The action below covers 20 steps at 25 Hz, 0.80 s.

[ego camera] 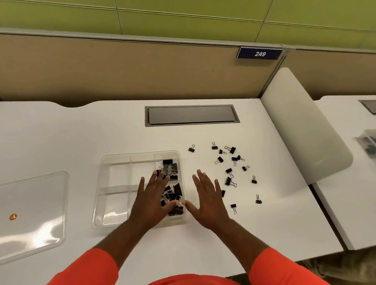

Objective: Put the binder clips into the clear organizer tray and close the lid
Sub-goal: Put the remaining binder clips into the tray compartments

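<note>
Binder clips (228, 181), black with silver handles, lie scattered on the white desk (74, 130) to the right of the clear organizer tray (102, 167), most in a loose cluster, a few apart nearer my right forearm. The tray sits mid-desk, open-topped and split into compartments. Its two right compartments hold a pile of black clips (170, 169); the left and middle ones look bare. My left hand (152, 200) is spread flat, palm down, over the tray's right side, fingers straight and splayed above the pile, gripping nothing. I cannot tell if the fingertips touch the clips. My right hand (207, 197) is also flat and palm down, fingers straight, over bare desk just beside the tray's right wall, holding nothing, thumb close to the tray's corner and to my left thumb. One clip is partly hidden by its little-finger side. The clear lid (30, 192) lies flat on the desk well left of the tray, apart from it. A copper coin (13, 216) shows at the lid, on it or under it I cannot tell. Orange sleeves (85, 274) cover both forearms. A grey hatch (191, 114) is set into the desk behind the tray, and a blue plate reading 249 (259, 53) sits on the partition.
</note>
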Available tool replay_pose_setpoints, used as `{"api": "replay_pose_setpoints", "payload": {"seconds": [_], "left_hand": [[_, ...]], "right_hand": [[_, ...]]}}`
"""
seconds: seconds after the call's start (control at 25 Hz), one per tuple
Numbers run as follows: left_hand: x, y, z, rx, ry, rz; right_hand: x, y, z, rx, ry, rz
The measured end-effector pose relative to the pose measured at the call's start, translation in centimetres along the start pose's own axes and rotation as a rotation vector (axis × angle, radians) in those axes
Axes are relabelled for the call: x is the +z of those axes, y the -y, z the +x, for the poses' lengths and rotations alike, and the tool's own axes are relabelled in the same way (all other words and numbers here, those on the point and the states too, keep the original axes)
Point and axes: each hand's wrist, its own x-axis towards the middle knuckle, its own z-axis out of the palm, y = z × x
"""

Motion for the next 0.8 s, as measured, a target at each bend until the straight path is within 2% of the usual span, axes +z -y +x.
{"api": "replay_pose_setpoints", "payload": {"seconds": [0.28,0.8], "left_hand": [[3.7,-5.4,3.2,0.037,0.023,-0.014],[10.8,-12.0,10.3,0.096,0.104,-0.007]], "right_hand": [[-1.8,-7.5,-0.7,0.070,-0.031,-0.016],[-2.2,-19.1,-1.3,0.209,0.018,0.020]]}}
